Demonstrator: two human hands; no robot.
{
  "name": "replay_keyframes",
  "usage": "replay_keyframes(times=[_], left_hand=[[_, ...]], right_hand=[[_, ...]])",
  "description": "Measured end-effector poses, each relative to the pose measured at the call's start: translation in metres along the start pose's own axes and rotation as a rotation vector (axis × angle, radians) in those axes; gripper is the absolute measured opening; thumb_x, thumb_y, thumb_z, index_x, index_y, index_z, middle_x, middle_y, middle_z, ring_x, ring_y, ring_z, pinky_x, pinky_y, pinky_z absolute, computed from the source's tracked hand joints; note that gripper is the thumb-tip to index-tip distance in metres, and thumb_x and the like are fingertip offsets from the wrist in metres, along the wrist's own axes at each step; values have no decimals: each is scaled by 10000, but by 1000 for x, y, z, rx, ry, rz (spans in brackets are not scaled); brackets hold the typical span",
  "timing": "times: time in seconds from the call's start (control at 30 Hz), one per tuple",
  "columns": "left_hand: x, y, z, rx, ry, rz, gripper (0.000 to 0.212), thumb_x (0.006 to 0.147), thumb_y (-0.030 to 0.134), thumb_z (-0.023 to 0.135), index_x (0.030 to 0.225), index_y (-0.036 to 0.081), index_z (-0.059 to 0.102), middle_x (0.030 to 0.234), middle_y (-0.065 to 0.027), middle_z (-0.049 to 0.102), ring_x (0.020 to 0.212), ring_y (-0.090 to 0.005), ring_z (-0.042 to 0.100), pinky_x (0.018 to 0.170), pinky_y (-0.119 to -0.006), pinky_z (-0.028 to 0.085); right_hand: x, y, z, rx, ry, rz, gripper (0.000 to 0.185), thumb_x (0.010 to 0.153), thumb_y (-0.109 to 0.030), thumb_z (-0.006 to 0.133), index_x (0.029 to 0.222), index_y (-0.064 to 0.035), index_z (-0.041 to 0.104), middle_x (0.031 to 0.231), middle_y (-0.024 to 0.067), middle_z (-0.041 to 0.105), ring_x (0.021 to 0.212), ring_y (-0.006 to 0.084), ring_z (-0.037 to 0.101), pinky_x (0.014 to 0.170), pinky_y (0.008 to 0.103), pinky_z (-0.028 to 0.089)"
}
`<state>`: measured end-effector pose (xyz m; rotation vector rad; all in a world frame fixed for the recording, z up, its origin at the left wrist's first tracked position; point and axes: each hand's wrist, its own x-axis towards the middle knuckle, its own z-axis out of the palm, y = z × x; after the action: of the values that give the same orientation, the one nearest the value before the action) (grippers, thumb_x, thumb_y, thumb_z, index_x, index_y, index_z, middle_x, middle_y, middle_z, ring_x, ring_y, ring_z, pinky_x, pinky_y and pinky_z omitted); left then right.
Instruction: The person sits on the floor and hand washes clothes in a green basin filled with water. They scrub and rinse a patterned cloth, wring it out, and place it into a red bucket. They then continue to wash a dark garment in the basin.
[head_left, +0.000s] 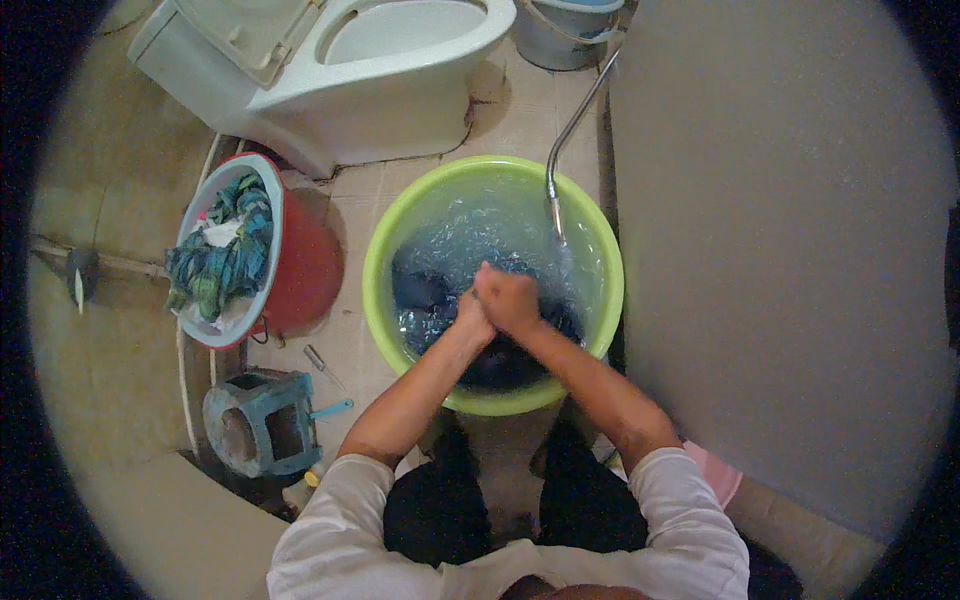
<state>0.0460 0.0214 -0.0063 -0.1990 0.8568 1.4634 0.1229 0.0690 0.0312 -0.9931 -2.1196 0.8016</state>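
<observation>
A round lime-green plastic basin (380, 322) full of water stands on the tiled floor in front of me. Dark cloth (420, 291) lies soaked in it, mostly under the surface. My left hand (474, 313) and my right hand (510, 298) are curled and pressed together above the middle of the basin. The right one looks like a fist; whether cloth is between them I cannot tell. From a bent metal spout (556, 202) at the basin's upper right, water runs into it.
Left of the basin, a red tub (307, 262) holds patterned blue-green and white cloth. A white toilet (390, 112) and a grey bucket (559, 41) stand beyond. At lower left are a blue plastic stool (262, 424) and a small brush (319, 360). A wall (772, 225) rises at right.
</observation>
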Motion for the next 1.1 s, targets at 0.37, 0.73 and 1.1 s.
replay_keyframes(times=[0.37, 0.73, 1.1], left_hand=[[-9, 7, 19, 97, 51, -147, 401, 896, 488, 518, 1021, 121, 621, 911, -76, 659, 824, -257, 624, 760, -420, 505], [-58, 66, 37, 473, -250, 61, 442, 827, -31, 447, 1267, 3, 468, 1172, -101, 578, 1047, -202, 567, 931, -320, 437], [-35, 50, 2, 603, -75, 214, 458, 832, -83, 524, 1276, 15, 470, 1153, -95, 605, 1008, -192, 597, 891, -323, 478]], right_hand=[[17, 8, -16, 50, 0, 211, 311, 874, -307, 544, 726, -43, 616, 618, 177, 571, 530, 361, 532, 499, 435, 407], [12, 48, -62, 531, 28, 412, 328, 887, -331, 579, 808, -19, 643, 797, 77, 615, 775, 176, 557, 731, 322, 437], [7, 47, -67, 596, -317, 652, 258, 771, -136, 721, 974, -50, 588, 860, 51, 630, 829, 187, 599, 748, 332, 472]])
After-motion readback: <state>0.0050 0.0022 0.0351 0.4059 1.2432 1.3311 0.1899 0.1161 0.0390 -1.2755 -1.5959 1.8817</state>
